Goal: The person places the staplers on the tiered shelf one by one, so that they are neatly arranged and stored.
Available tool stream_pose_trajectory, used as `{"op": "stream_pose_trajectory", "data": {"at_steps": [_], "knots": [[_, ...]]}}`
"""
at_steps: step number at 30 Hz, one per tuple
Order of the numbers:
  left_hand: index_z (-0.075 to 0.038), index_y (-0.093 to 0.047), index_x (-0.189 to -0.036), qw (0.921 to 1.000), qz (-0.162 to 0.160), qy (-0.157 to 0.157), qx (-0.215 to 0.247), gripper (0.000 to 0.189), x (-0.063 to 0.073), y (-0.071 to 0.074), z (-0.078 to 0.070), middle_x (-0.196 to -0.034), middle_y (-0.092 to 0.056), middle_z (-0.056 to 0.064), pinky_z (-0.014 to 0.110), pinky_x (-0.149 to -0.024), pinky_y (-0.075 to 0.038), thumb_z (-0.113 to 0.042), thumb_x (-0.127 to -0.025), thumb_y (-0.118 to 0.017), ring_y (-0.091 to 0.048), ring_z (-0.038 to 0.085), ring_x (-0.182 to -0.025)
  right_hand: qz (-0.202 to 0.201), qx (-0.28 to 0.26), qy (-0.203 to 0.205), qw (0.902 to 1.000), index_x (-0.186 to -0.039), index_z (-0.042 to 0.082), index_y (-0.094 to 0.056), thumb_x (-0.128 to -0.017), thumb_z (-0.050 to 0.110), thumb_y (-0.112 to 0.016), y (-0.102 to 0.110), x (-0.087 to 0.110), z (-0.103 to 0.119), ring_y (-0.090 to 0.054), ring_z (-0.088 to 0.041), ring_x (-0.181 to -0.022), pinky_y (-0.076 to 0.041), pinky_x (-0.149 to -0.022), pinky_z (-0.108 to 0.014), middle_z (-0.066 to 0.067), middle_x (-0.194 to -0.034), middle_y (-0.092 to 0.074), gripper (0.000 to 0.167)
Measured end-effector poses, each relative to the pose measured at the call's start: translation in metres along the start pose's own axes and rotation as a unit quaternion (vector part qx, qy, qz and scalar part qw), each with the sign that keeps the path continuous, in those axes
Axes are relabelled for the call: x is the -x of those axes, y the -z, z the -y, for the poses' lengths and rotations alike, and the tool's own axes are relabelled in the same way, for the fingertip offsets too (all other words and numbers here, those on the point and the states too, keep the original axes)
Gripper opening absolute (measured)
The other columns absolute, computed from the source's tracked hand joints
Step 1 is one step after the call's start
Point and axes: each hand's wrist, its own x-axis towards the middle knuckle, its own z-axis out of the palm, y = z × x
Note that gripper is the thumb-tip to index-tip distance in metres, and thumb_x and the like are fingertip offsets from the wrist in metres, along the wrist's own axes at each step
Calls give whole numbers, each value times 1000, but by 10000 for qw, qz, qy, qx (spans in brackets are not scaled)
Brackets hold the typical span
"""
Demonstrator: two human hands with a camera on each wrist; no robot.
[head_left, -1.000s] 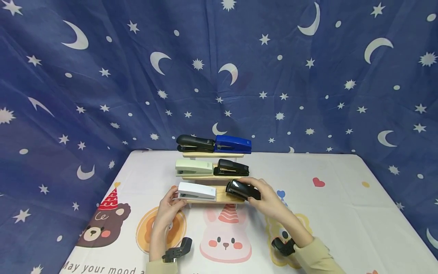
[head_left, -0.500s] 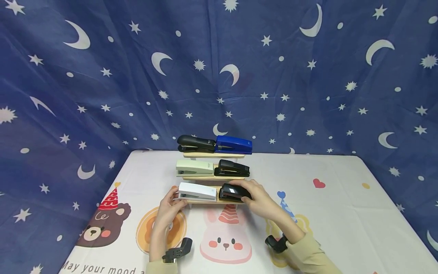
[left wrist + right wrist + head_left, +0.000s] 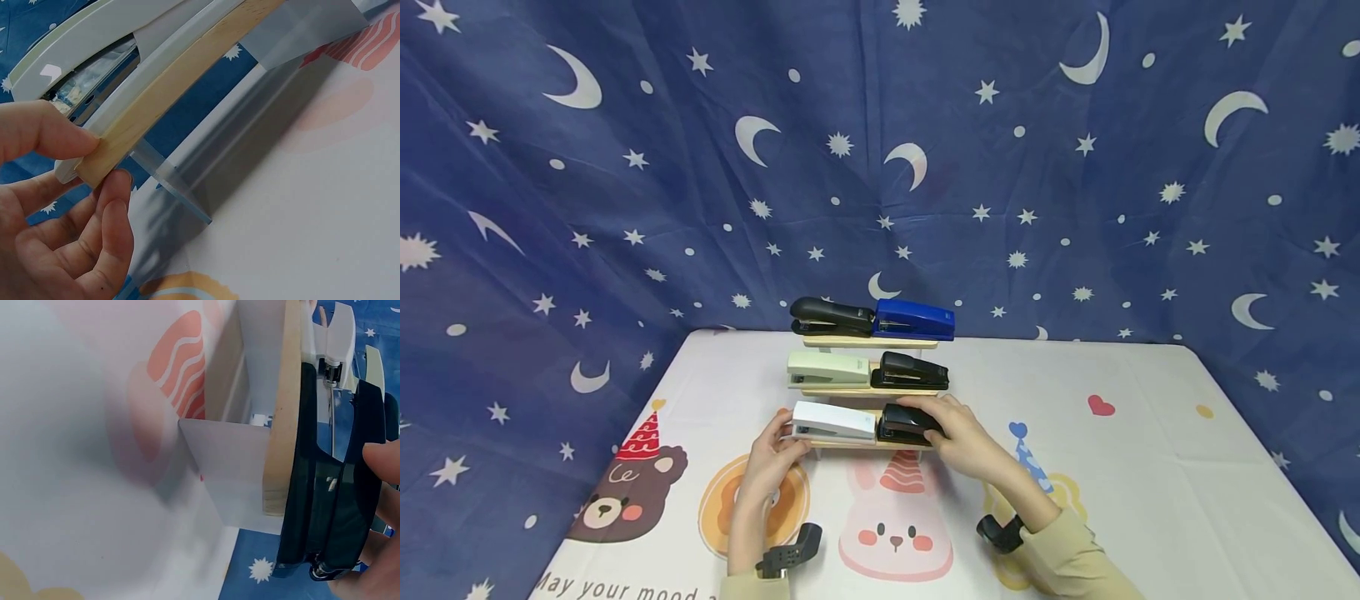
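My left hand (image 3: 767, 458) is at the left end of a three-tier wooden display rack (image 3: 181, 78), pinching its lowest board between thumb and fingers. Right above that thumb, a white stapler (image 3: 832, 422) lies on the bottom tier. My right hand (image 3: 964, 437) grips a black stapler (image 3: 901, 423) from its right end, thumb in front and fingers behind. In the right wrist view this black stapler (image 3: 328, 506) sits along the board, its rear end reaching past the board's end. Its front end is close beside the white stapler.
On the middle tier lie a pale green stapler (image 3: 827, 369) and another black stapler (image 3: 912, 372). The top tier bears a black stapler (image 3: 831, 317) and a blue one (image 3: 914, 320). A white printed tablecloth (image 3: 1075, 467) spreads beneath, with a starry blue curtain (image 3: 970, 167) behind.
My right hand has moved left with the black stapler, which went from slanting at the tier's right end to lying level beside the white stapler. The left hand has stayed put.
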Motion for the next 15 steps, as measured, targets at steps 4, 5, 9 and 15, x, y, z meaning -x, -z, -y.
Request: {"op": "stream_pose_trajectory", "data": {"at_steps": [4, 5, 9, 15], "knots": [[-6, -46, -138, 10000, -39, 15, 6, 61, -1, -1, 0, -115, -52, 14, 19, -71, -48, 1, -79, -61, -58, 8, -87, -111, 39, 17, 9999, -132, 20, -56, -82, -8, -58, -2, 1, -1, -51, -29, -124, -37, -105, -53, -4, -131, -61, 58], [-5, -46, -138, 10000, -47, 12, 15, 61, -1, -1, 0, -115, -53, 14, 19, -70, -48, 1, -79, -61, -57, 8, -86, -149, 25, 1, 9999, -132, 20, -56, -82, -8, -59, -3, 1, -1, -50, -29, -126, -37, -106, -53, -4, -132, -60, 57], [-5, -46, -138, 10000, -63, 1, 1, 61, 0, -1, 0, -116, -53, 15, 20, -69, -48, 1, -80, -61, -56, 8, -87, -386, -12, -59, 9992, -129, 21, -59, -82, -3, -63, 0, 4, 1, -51, -26, -127, -41, -106, -51, -1, -130, -60, 53], [-6, -46, -140, 9998, -76, -92, -148, 60, 2, 3, -2, -128, -50, 18, 18, -74, -49, -2, -82, -61, -56, 18, -102, -807, 147, 140, 9965, -122, 19, -63, -84, 5, -66, 12, 8, 2, -56, -18, -118, -46, -101, -45, 5, -120, -64, 41]]}}
